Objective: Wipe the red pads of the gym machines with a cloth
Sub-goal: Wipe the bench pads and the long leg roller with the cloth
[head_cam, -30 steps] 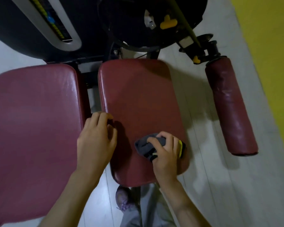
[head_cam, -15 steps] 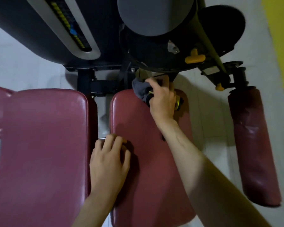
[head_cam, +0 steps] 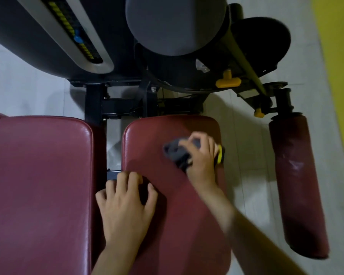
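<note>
Bunching a grey cloth, the right hand curls its fingers round it and presses it onto the narrow red pad, at about one o'clock on that pad's top, near its far right corner. A yellow-edged strip shows at the hand's three o'clock side; what it is cannot be told. The left hand rests at nine o'clock on the same pad, holding nothing, its fingers loosely spread across the pad's left edge. Beyond a gap at nine o'clock lies the wide red pad. At three o'clock, apart across the pale floor, lies a red roller pad. At twelve o'clock stands the dark machine frame, carrying a yellow knob.
</note>
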### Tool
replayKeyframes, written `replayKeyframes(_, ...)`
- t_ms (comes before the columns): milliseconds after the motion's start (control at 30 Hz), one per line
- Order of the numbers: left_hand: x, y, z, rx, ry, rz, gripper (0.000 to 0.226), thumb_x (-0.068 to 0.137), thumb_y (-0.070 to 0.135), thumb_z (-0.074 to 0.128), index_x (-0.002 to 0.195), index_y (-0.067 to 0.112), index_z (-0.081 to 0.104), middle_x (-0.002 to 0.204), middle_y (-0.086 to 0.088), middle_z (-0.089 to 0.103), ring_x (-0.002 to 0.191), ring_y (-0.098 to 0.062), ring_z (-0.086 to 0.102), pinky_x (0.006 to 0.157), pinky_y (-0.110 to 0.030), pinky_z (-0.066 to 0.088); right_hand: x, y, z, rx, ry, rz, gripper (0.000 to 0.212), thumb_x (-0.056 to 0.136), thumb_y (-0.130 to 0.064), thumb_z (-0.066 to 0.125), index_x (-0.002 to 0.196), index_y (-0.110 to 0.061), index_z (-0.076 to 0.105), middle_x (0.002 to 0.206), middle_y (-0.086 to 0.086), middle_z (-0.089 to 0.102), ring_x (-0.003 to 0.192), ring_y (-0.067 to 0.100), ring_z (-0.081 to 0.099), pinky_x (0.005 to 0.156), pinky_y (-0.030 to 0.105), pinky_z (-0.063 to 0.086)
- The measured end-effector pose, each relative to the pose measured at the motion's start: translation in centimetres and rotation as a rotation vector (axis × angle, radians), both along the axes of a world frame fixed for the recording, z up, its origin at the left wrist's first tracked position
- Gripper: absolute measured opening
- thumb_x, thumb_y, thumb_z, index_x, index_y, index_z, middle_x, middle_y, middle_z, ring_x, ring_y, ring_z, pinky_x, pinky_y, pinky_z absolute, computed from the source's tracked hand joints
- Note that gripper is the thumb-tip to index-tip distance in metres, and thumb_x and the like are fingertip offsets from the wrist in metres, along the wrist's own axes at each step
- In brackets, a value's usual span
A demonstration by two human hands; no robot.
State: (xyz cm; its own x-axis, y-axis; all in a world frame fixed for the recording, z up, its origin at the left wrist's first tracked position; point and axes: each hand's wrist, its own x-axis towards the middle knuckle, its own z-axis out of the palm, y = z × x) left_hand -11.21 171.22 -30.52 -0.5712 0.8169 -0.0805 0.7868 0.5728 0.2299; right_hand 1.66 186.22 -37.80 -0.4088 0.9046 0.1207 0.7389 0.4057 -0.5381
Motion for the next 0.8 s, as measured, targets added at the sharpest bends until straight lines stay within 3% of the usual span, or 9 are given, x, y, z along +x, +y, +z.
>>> replayKeyframes(67,0.1,0.3,0.0,0.026,-0.012,0.018,0.032,0.086,0.051,0.058,0.09,0.02,0.057,0.091,0.003,0.049,0.082,-0.022,0.043,0.076,-0.042,0.034,-1.6,5.0,-0.5,-0.082,0.032,-0.07,0.058,0.066,0.009,0.061,0.115,-0.021,0.071,0.114,0.012,0.058,0.105,0.034,0.055,0.085,0.041,0.041)
replayKeyframes(167,0.4,0.5,-0.2,0.054,-0.016,0.045,0.038,0.086,0.055,0.055,0.088,0.018,0.057,0.089,0.002,0.049,0.081,-0.021,0.04,0.075,-0.04,0.031,-2.8,10.6,-1.3,-0.095,0.006,-0.091,0.043,0.077,-0.004,0.063,0.114,-0.026,0.068,0.126,0.006,0.053,0.119,0.031,0.049,0.095,0.037,0.032)
replayKeyframes(233,0.5,0.5,-0.3,0.06,-0.026,0.057,0.04,0.087,0.057,0.052,0.088,0.017,0.057,0.089,0.002,0.049,0.081,-0.021,0.039,0.074,-0.04,0.031,-2.8,11.7,-1.7,-0.091,-0.042,-0.068,0.037,0.083,-0.008,0.061,0.113,-0.029,0.067,0.126,0.003,0.054,0.116,0.031,0.05,0.09,0.036,0.031)
replayKeyframes(333,0.5,0.5,-0.2,0.065,-0.04,0.067,0.042,0.087,0.059,0.051,0.088,0.017,0.057,0.089,0.002,0.048,0.081,-0.022,0.039,0.072,-0.041,0.032,-1.2,9.3,-1.4,-0.028,-0.009,-0.072,0.04,0.079,-0.012,0.054,0.113,-0.026,0.069,0.118,0.007,0.059,0.107,0.032,0.053,0.081,0.038,0.039)
replayKeyframes(467,0.5,0.5,-0.3,0.056,-0.046,0.072,0.045,0.086,0.059,0.05,0.088,0.015,0.058,0.089,-0.001,0.05,0.081,-0.027,0.042,0.07,-0.045,0.035,2.7,0.9,-0.8,-0.09,0.011,-0.022,0.058,0.062,0.009,0.066,0.108,-0.027,0.067,0.115,0.003,0.051,0.106,0.03,0.049,0.083,0.039,0.043)
replayKeyframes(600,0.6,0.7,-0.7,0.066,-0.068,0.094,0.047,0.086,0.059,0.05,0.088,0.013,0.058,0.089,-0.003,0.049,0.081,-0.028,0.042,0.07,-0.046,0.036,6.3,-5.2,-1.5,-0.127,0.06,-0.057,0.047,0.068,-0.008,0.078,0.101,-0.035,0.059,0.111,-0.008,0.046,0.104,0.02,0.046,0.087,0.038,0.034)
replayKeyframes(667,0.7,0.8,-0.8,0.077,-0.072,0.096,0.048,0.086,0.06,0.05,0.087,0.013,0.058,0.089,-0.003,0.048,0.081,-0.028,0.041,0.069,-0.045,0.035,6.1,-3.9,-1.6,-0.152,0.067,-0.055,0.057,0.059,-0.004,0.084,0.1,-0.035,0.06,0.11,-0.009,0.046,0.103,0.02,0.047,0.086,0.039,0.031)
replayKeyframes(800,0.7,0.8,-0.9,0.087,-0.073,0.102,0.048,0.086,0.06,0.049,0.087,0.012,0.058,0.09,-0.004,0.048,0.08,-0.028,0.04,0.069,-0.045,0.036,2.5,3.5,-1.9,-0.167,0.061,-0.142,0.046,0.065,-0.005,0.064,0.101,-0.034,0.064,0.109,0.004,0.052,0.102,0.032,0.051,0.084,0.052,0.044)
